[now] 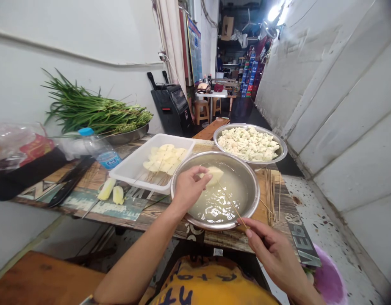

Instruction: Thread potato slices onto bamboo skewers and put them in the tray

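My left hand [192, 186] is closed on a pale yellow potato slice [215, 173], holding it over a steel bowl [255, 199] of cloudy water. Between the fingertips of my right hand [271, 250] is the near end of a thin wooden skewer [231, 202]. The skewer slants up across the bowl, and its far end meets the slice's lower edge; how deep it goes in I cannot tell. Left of the bowl, a white plastic tray [128, 171] holds several slices on skewers [165, 157]. Loose skewers [270, 197] lie just right of the bowl.
A wide steel basin [284, 149] of cauliflower pieces stands behind the bowl. Toward the left are a water bottle [101, 148], a knife [71, 182], two cut pale vegetable pieces [106, 189] and a heap of green stalks [96, 108]. A purple tub [330, 275] sits below the table's right edge.
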`<control>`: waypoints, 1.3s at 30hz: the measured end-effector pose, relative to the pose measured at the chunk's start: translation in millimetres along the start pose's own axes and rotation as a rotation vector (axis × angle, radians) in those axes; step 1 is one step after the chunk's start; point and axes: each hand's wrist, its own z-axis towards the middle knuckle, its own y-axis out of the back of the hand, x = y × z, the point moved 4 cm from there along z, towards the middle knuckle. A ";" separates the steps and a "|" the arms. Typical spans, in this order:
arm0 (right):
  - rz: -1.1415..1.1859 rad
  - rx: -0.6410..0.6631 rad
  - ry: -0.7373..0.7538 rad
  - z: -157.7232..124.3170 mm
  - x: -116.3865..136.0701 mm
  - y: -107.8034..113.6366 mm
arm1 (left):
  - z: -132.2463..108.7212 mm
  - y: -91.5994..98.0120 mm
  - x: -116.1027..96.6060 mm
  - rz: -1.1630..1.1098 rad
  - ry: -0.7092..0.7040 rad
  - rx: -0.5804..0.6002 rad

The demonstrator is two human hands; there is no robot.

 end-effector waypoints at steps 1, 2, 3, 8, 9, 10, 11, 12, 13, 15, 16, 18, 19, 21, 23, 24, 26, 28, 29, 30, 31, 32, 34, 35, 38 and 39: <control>0.002 0.005 0.001 -0.2 -0.2 0.0 | 0.2 0.1 0.0 -0.028 -0.014 -0.008; 0.008 0.009 0.006 -0.3 -0.1 0.0 | 0.4 0.3 0.3 -0.067 -0.027 -0.020; 0.016 0.010 0.012 -0.4 0.2 -0.1 | 0.6 0.6 0.9 -0.104 -0.036 -0.033; 0.022 -0.005 0.015 -0.3 0.7 -0.2 | -1.6 1.1 6.4 -0.153 0.027 -0.049; 0.020 -0.006 0.015 -0.5 0.7 -0.3 | -2.6 1.0 6.2 -0.145 0.033 -0.043; 0.020 -0.004 0.017 -0.7 0.6 -0.7 | -3.6 0.9 5.6 -0.138 0.036 -0.037; 0.020 0.000 0.019 -0.8 0.6 -1.2 | -4.5 0.4 4.8 -0.135 0.041 -0.028; 0.020 0.004 0.019 -1.0 0.6 -1.8 | -5.2 -0.3 4.0 -0.143 0.049 -0.018; 0.020 0.009 0.016 -1.0 0.4 -2.4 | -5.9 -1.3 3.2 -0.162 0.060 -0.009; 0.021 0.023 0.009 -0.5 0.4 -3.6 | -6.6 -3.1 1.7 -0.223 0.079 0.001; 0.021 0.026 0.006 0.1 0.5 -3.7 | -6.8 -4.0 1.1 -0.254 0.084 0.003; 0.013 0.027 0.009 1.3 1.4 -2.8 | -6.4 -5.1 0.4 -0.312 0.084 0.006; 0.007 0.035 0.015 1.9 2.1 -2.2 | -6.0 -5.2 0.7 -0.342 0.085 0.004; -0.001 0.071 0.017 2.2 2.7 -1.1 | -4.5 -4.4 2.6 -0.410 0.099 -0.012; 0.014 0.097 0.005 1.3 1.9 0.3 | -2.7 -3.0 5.5 -0.470 0.127 -0.040; 0.025 0.096 -0.006 0.6 1.0 1.2 | -2.0 -2.2 6.7 -0.488 0.139 -0.057; 0.037 0.072 -0.024 -1.0 -0.8 2.8 | -1.4 -1.6 7.7 -0.505 0.157 -0.079; 0.032 0.057 -0.026 -1.9 -0.9 2.8 | -2.4 -3.0 6.9 -0.528 0.184 -0.070; 0.029 0.057 -0.023 -1.9 -0.1 2.1 | -3.4 -4.5 6.0 -0.546 0.201 -0.055; 0.028 0.052 -0.018 -1.5 1.3 1.6 | -4.7 -6.0 4.9 -0.566 0.219 -0.039; 0.030 0.046 -0.012 -0.8 3.0 1.1 | -6.1 -7.3 3.9 -0.585 0.234 -0.026; 0.033 0.040 -0.007 0.1 4.8 0.7 | -7.3 -8.2 2.9 -0.599 0.244 -0.019; 0.035 0.028 -0.007 1.7 7.4 -0.2 | -9.2 -8.4 2.1 -0.607 0.247 -0.027; 0.034 0.023 -0.009 2.4 7.9 -0.7 | -9.7 -7.9 2.3 -0.603 0.244 -0.037; 0.040 0.010 -0.009 3.6 5.9 -2.6 | -10.2 -6.4 4.6 -0.582 0.228 -0.060; 0.047 0.004 -0.010 3.8 4.4 -3.2 | -10.2 -6.2 5.4 -0.575 0.223 -0.059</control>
